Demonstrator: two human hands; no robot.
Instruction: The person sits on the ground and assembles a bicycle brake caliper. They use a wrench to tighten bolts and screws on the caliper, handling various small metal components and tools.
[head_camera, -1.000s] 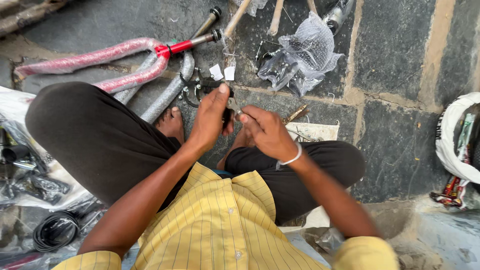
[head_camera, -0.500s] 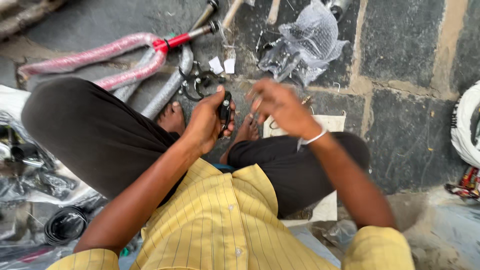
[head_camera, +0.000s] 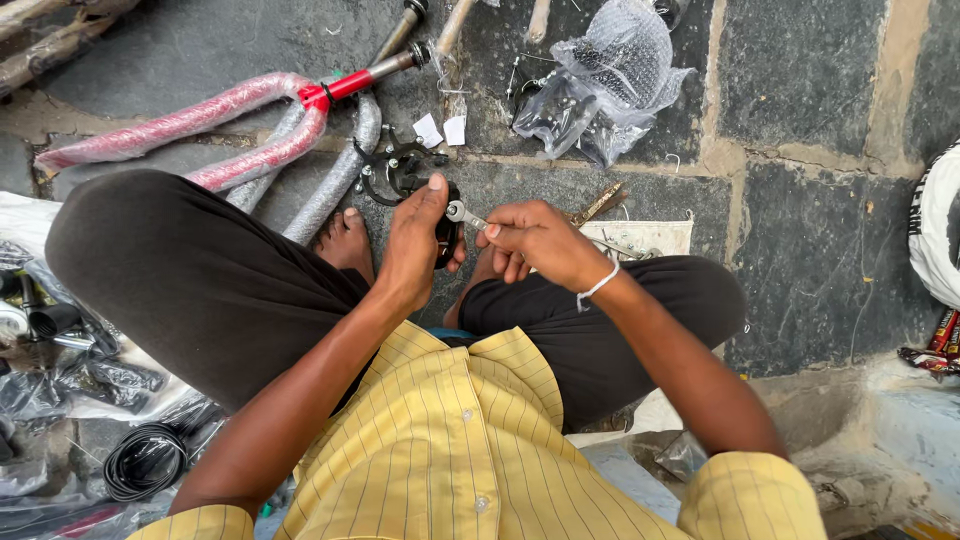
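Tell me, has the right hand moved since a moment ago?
Yes. The right hand, holding a small spanner, has come back toward the black part in the left hand.

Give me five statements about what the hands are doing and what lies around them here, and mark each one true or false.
1. The right hand holds a small metal wrench. True.
2. The left hand is resting flat on the stone floor. False: it grips a small black part, raised above the crossed legs.
3. The wrench's head meets the black part held by the left hand. True.
4. The bicycle frame beside the left knee is bare blue metal. False: its red tubes are wrapped in clear packing film.
5. A clear bubble-wrap bag with dark parts inside lies on the stone floor ahead of the hands. True.
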